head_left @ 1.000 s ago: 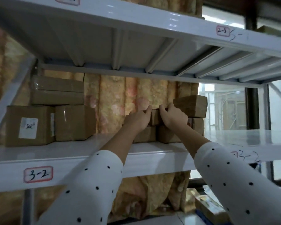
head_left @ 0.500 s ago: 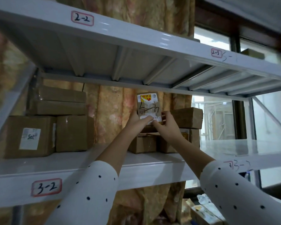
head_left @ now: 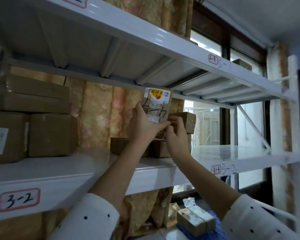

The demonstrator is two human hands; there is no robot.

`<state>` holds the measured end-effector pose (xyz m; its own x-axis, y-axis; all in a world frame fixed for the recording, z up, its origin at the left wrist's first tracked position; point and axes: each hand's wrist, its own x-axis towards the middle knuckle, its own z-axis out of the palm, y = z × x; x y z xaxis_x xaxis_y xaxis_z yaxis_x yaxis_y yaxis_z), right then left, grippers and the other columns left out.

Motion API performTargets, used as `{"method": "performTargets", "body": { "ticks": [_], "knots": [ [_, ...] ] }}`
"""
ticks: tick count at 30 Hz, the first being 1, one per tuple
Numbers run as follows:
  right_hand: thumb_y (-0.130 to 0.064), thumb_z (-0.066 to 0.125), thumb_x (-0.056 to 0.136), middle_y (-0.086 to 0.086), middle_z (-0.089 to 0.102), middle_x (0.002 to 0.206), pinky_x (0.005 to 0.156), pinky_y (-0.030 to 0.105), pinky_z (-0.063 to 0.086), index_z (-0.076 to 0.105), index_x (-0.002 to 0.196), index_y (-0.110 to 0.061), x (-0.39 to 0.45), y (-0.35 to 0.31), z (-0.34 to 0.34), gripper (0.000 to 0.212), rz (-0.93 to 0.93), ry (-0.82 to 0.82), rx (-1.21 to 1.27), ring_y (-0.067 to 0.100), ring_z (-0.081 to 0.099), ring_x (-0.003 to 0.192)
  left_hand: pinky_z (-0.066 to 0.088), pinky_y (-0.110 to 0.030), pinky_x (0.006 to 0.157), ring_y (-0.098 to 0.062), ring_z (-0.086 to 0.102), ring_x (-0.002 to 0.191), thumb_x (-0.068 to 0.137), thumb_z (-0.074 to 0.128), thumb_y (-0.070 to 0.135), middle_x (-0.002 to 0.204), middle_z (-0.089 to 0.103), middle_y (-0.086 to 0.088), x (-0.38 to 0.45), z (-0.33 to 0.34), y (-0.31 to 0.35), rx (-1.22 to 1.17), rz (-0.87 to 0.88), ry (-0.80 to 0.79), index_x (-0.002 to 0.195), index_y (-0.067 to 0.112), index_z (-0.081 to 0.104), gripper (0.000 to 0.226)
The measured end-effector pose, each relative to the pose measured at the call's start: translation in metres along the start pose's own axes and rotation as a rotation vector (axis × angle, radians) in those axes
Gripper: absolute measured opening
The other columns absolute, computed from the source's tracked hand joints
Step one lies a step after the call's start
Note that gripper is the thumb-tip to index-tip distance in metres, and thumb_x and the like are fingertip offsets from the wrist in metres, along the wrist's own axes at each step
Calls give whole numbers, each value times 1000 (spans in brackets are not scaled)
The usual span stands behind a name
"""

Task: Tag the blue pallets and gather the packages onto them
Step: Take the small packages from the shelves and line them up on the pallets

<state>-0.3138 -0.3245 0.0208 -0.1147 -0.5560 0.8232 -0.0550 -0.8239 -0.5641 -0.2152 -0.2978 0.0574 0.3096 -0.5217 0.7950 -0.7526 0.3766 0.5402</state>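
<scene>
The left hand point(head_left: 142, 125) grips a small labelled package point(head_left: 157, 104), tilted upright just above it. The right hand point(head_left: 176, 134), just beside, pinches its lower corner. Stacked brown boxes point(head_left: 184, 122) crowd directly behind both hands on the shelf point(head_left: 76, 177); larger cartons point(head_left: 50, 134) sit well left.

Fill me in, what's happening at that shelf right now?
A person is lifting a small labelled package off the shelf marked 3-2. The left hand grips its left side and lower edge; the right hand pinches its lower right corner. It is raised, label facing the camera, above other brown boxes on the shelf. More packages sit on a blue pallet below.
</scene>
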Motion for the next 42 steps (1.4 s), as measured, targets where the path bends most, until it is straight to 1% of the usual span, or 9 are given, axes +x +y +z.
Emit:
{"method": "performTargets", "body": {
  "ticks": [5,10,13,21,26,30,34,39,42],
  "knots": [
    [-1,35,96,-1,61,99,78,37,53,55,100,-23,-9,-3,-59,31,-30,180,39,19,60,91,45,-36,83,-24,50,119,61,77,62,138,42,-2,-28,35,48,-22,125,11,146,17,21,111],
    [-8,35,94,-6,61,91,74,32,49,53,93,-33,-32,4,-144,32,-42,303,-194,15,58,83,47,-36,78,-24,52,115,63,77,59,131,46,-5,-77,89,95,-176,202,-46,142,15,28,103],
    [-14,37,90,-9,61,87,74,31,46,52,89,-38,-56,10,-204,28,3,347,-436,15,57,83,47,-38,81,-26,52,117,66,74,62,136,43,-6,-119,130,119,-238,168,-159,145,13,24,105],
    [-13,50,94,-6,60,91,80,37,47,58,101,-16,-155,44,-342,11,368,435,-910,16,58,86,48,-43,82,-33,52,117,66,73,63,132,42,-7,-247,225,153,-273,123,-595,142,10,24,105],
    [-23,59,85,4,61,101,75,33,45,57,103,-13,-231,86,-411,21,756,298,-1183,25,60,98,46,-43,87,-34,48,123,69,74,59,141,36,-10,-328,269,153,-224,57,-823,146,8,18,107],
    [-23,63,86,14,53,123,88,35,44,48,121,-7,-290,100,-450,41,1039,214,-1251,30,54,111,40,-43,98,-34,38,133,74,72,57,151,25,-13,-385,297,154,-177,10,-980,150,7,10,111],
    [-31,62,89,15,50,131,98,37,46,44,128,-6,-330,112,-484,51,1311,141,-1262,31,52,118,45,-41,90,-30,44,127,71,73,58,144,33,-12,-423,319,156,-110,22,-1039,148,8,14,109],
    [-31,59,90,15,48,134,97,38,46,41,133,-7,-350,130,-517,52,1343,40,-1296,31,51,120,44,-40,93,-30,42,128,71,75,55,144,32,-13,-459,350,154,-80,-12,-1109,147,7,13,109],
    [-28,57,92,11,49,132,90,36,46,40,136,-13,-349,141,-529,49,1242,-155,-1430,29,51,117,44,-41,95,-31,42,127,70,76,55,144,29,-14,-478,369,151,-55,-73,-1142,147,7,13,110]
  ]
}}
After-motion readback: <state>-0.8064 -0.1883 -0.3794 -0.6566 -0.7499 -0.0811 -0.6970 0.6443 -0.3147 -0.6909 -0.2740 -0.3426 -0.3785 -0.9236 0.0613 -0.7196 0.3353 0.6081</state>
